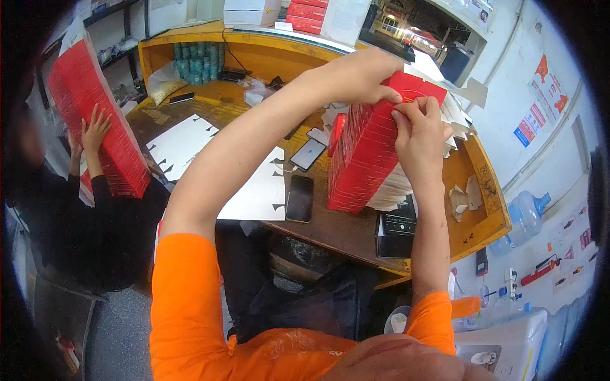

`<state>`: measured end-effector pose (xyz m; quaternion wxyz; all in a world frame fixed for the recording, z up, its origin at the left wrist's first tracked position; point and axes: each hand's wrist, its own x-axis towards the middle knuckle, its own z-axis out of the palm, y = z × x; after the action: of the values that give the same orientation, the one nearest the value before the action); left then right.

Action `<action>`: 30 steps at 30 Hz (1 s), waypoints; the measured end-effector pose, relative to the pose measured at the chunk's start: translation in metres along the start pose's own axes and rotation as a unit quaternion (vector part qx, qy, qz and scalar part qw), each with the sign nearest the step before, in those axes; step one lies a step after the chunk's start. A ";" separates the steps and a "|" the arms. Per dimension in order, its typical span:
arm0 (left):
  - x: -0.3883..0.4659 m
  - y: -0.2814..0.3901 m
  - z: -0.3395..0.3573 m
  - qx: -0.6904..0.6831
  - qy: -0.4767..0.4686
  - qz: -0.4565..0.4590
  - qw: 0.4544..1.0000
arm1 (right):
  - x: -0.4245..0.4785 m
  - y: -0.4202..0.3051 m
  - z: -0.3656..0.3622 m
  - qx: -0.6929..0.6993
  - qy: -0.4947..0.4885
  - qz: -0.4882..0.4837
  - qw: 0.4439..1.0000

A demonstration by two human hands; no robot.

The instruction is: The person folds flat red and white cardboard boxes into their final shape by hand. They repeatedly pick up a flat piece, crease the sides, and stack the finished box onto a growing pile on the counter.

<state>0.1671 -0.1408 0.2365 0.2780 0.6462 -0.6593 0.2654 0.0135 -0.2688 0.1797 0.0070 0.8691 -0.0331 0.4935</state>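
Note:
A tall stack of red folded cardboard cartons (360, 162) with white insides stands on the wooden desk (329, 238) before me. My left hand (364, 78) reaches over its top from the left and grips the edge of the top red carton (414, 85). From the right, my right hand (421, 128) pinches that same carton's near edge between thumb and fingers. Both thumbs are close together, and the fingers beyond the carton are partly hidden. White flaps (457, 114) stick out on the stack's far right side.
On the left, a person's hand (95, 128) rests against another tall red carton stack (109, 143). White die-cut sheets (252, 195), a dark phone (300, 199) and a charging phone (309, 155) lie on the desk. A black box (388, 245) stands near its front edge.

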 end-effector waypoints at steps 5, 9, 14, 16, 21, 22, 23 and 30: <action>0.003 0.012 0.013 0.072 -0.005 -0.034 0.997 | -0.001 0.010 -0.004 0.004 -0.001 -0.017 1.000; 0.008 0.022 0.019 0.006 0.002 0.026 1.000 | -0.001 0.004 -0.012 -0.080 -0.051 -0.047 0.994; 0.012 0.014 0.033 0.005 -0.013 0.041 0.999 | -0.001 0.025 -0.020 -0.147 -0.093 -0.071 0.982; 0.012 0.016 0.033 0.006 -0.025 0.031 0.999 | 0.003 0.029 -0.018 -0.128 -0.108 -0.056 0.984; 0.012 0.027 0.031 0.113 -0.016 0.013 0.993 | 0.000 0.033 -0.019 -0.121 -0.097 -0.064 0.986; 0.011 0.027 0.032 0.123 -0.024 0.013 0.992 | 0.000 0.035 -0.020 -0.133 -0.088 -0.079 0.984; 0.010 0.027 0.033 0.132 -0.033 0.014 0.991 | 0.000 0.037 -0.023 -0.145 -0.078 -0.094 0.982; 0.002 0.014 0.043 0.052 0.118 0.082 0.988 | 0.006 0.046 -0.021 -0.117 -0.031 -0.118 0.986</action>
<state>0.1521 -0.1723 0.2080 0.2970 0.5678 -0.6581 0.3952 -0.0048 -0.3137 0.1943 0.1660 0.8749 0.0115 0.4548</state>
